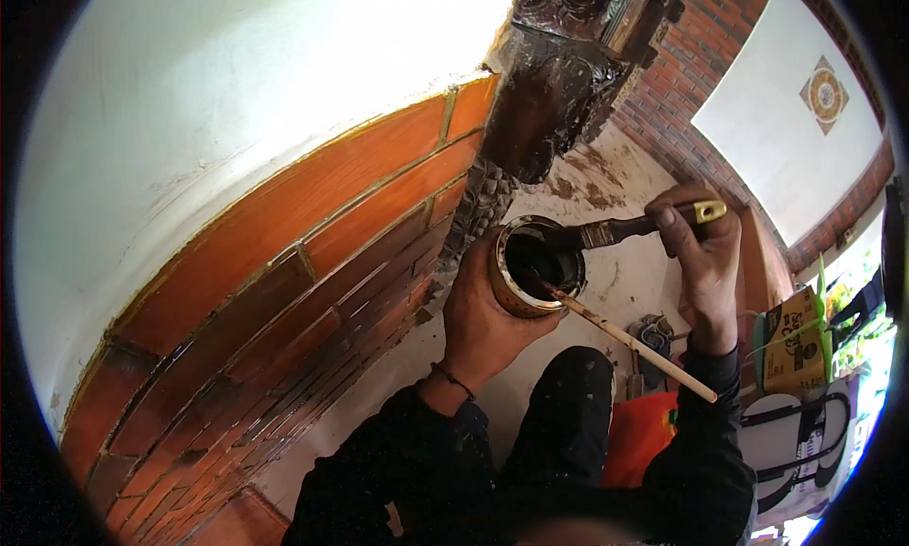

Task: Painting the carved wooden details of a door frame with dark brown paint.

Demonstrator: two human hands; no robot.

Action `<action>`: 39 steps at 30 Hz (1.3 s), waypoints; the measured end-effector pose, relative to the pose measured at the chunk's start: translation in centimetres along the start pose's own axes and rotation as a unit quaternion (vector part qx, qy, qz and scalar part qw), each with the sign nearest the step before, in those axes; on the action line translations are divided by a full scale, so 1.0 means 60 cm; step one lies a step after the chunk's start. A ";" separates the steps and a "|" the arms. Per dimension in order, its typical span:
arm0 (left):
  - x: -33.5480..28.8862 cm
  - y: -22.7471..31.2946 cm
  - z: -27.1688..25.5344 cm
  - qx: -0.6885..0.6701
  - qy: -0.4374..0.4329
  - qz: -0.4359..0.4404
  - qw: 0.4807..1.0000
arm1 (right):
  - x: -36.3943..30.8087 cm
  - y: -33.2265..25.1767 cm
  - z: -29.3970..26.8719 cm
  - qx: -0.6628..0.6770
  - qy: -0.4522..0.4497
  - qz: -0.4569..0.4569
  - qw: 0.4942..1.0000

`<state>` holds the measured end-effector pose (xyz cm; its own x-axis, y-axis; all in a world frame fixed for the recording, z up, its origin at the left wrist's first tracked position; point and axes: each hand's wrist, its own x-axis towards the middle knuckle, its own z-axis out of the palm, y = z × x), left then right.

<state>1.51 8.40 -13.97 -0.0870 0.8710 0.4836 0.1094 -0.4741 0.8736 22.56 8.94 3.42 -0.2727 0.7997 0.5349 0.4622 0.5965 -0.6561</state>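
My left hand (478, 309) is wrapped round an open tin can (503, 279) with dark liquid inside. A thin wooden stick (639, 345) leans out over the can's rim toward the lower right. In my right hand (701, 252) is a paintbrush (630, 230), gripped by its dark handle with a yellowish end. Its dark bristles lie at the can's upper right rim; whether they touch the liquid I cannot tell. Left of the can runs a wall of orange-brown bricks (379, 205), glossy and darker in its lower courses.
A dark, wet-looking carved pillar (544, 101) stands beyond the can. White wall (218, 101) rises above the bricks. Below my right arm are a red-orange bag (636, 437), a green and brown carton (793, 342) and a pale bag with black handles (814, 432). Brown smears mark the pale floor (620, 191).
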 end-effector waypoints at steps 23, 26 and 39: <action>0.014 -0.013 0.010 -0.039 0.036 0.006 0.999 | 0.124 -0.107 0.025 -0.182 0.079 -0.374 0.906; 0.014 -0.014 0.011 -0.045 0.038 0.017 0.998 | 0.130 -0.142 0.032 -0.238 0.136 -0.416 0.867; 0.007 -0.010 0.005 -0.052 0.027 -0.005 0.998 | 0.102 -0.154 0.051 -0.279 -0.043 -0.373 0.884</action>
<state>1.70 9.10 -14.27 -0.1414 0.8687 0.4747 0.0057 -0.4788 0.8779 14.02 8.54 11.11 -0.7293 0.2138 0.6499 0.4641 0.8525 0.2405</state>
